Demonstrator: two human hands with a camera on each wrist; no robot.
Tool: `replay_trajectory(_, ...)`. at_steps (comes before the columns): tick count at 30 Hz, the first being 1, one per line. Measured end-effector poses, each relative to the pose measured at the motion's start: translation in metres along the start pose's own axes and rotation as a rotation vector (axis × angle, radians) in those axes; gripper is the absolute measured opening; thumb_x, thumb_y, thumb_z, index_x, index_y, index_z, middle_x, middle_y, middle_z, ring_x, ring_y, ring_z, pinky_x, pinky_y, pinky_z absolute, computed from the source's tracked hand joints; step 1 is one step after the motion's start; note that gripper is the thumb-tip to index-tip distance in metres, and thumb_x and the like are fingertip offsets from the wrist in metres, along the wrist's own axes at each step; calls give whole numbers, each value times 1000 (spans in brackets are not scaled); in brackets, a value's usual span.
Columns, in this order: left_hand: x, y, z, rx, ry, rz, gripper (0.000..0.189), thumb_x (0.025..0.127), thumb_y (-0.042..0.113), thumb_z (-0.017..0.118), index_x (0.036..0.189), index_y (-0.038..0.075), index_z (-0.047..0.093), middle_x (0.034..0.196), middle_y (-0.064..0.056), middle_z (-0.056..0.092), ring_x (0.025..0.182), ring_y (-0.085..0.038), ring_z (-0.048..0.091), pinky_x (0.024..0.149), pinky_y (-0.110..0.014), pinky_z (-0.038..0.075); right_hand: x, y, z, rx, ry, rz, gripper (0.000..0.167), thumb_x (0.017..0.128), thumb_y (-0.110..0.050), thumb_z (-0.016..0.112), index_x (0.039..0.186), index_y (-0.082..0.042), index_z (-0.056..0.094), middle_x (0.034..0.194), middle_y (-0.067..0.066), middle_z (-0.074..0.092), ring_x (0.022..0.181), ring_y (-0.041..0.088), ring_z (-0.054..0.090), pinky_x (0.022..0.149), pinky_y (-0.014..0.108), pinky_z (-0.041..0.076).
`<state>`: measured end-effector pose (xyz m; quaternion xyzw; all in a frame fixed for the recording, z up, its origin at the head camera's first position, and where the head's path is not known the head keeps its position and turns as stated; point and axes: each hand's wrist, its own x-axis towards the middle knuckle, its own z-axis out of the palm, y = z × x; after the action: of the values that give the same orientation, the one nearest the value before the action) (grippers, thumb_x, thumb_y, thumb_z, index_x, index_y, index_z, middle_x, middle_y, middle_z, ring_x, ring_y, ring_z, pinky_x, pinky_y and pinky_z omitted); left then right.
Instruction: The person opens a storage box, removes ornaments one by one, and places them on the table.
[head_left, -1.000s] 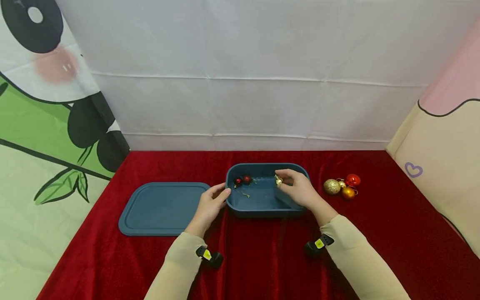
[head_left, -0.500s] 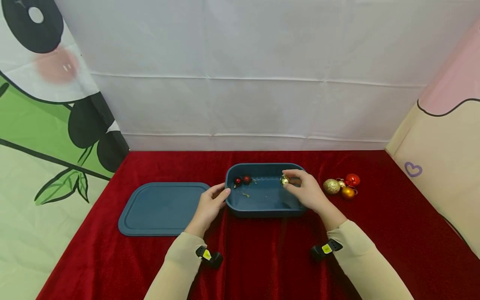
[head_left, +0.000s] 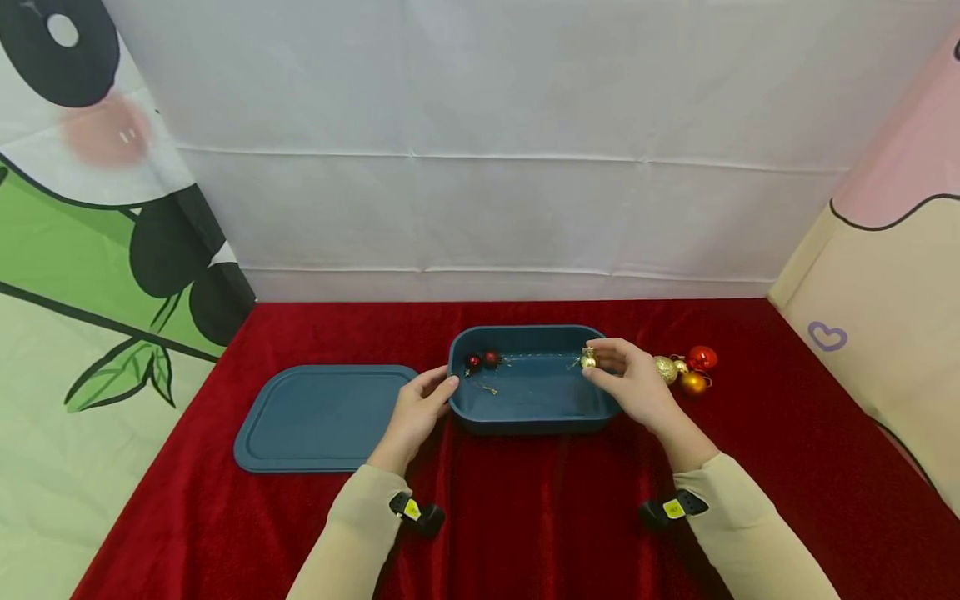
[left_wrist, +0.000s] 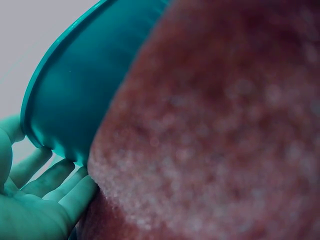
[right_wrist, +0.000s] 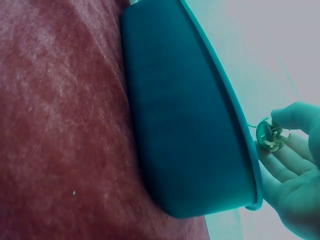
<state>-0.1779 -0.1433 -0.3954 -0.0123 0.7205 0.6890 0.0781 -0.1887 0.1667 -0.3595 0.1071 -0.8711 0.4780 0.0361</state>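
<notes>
A blue rectangular plastic box (head_left: 534,422) stands on the table, with two small dark red balls (head_left: 491,358) and gold strings inside at its left end. My left hand (head_left: 416,414) holds the box's left end, thumb at the rim; in the left wrist view its fingers (left_wrist: 55,176) touch the outer wall. Between thumb and fingertips my right hand (head_left: 633,385) pinches a small shiny gold Christmas bauble (head_left: 588,359) above the box's right end. The right wrist view shows this bauble (right_wrist: 269,135) just beyond the rim, with its string trailing.
A flat blue lid (head_left: 322,418) lies left of the box. Right of it sit a glittery gold bauble (head_left: 666,369), a red bauble (head_left: 702,357), an orange-gold bauble (head_left: 693,383) and a tiny gold one. Red velvet cloth (head_left: 517,517) covers the table; a white sheet hangs behind.
My right hand has moved to the right with the gold bauble, from over the box's inside to near its right end. The left hand stays at the box.
</notes>
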Motion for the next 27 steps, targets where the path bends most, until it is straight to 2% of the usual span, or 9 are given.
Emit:
replay_trajectory(4, -1, 1, 0, -5, 2, -5, 48, 96, 23, 56, 137, 0, 46, 132, -21, 53, 123, -35, 52, 101, -45, 45, -4, 2, -5, -10, 17, 5, 41, 88, -15, 68, 125, -1, 56, 120, 20, 62, 110, 32, 58, 95, 44, 49)
replay_trajectory(7, 0, 1, 0, -2, 3, -3, 47, 96, 22, 56, 137, 0, 47, 132, -21, 53, 122, -35, 52, 100, -43, 46, -8, 4, -9, -22, 38, 4, 40, 88, -16, 68, 123, -1, 57, 118, 19, 63, 107, 29, 59, 92, 30, 50)
replay_trajectory(10, 0, 0, 1, -3, 3, 7, 47, 96, 21, 55, 137, 0, 46, 132, -21, 53, 122, -35, 53, 100, -42, 47, -11, 5, -12, -5, 60, 2, 39, 87, -15, 69, 121, 0, 57, 117, 20, 64, 103, 19, 61, 86, 15, 49)
replay_trajectory(12, 1, -1, 0, 0, 2, 13, 47, 96, 21, 55, 137, -1, 46, 133, -21, 53, 121, -35, 53, 99, -42, 47, -13, 6, -14, 20, 74, 3, 39, 86, -14, 69, 120, 2, 57, 116, 22, 64, 99, 9, 60, 83, 10, 47)
replay_trajectory(17, 2, -3, 1, 10, 6, 18, 48, 96, 22, 55, 137, -1, 46, 133, -22, 53, 120, -35, 54, 99, -42, 48, -16, 9, -17, 60, 107, 2, 37, 85, -11, 70, 116, 5, 57, 112, 25, 65, 89, -6, 58, 79, 9, 49)
replay_trajectory(27, 1, 0, 2, 21, 11, 4, 47, 97, 22, 55, 137, 0, 46, 133, -21, 53, 121, -34, 54, 100, -43, 47, -23, 15, -22, 78, 194, -19, 35, 83, -7, 72, 112, 6, 58, 109, 28, 65, 84, -10, 60, 76, 8, 50)
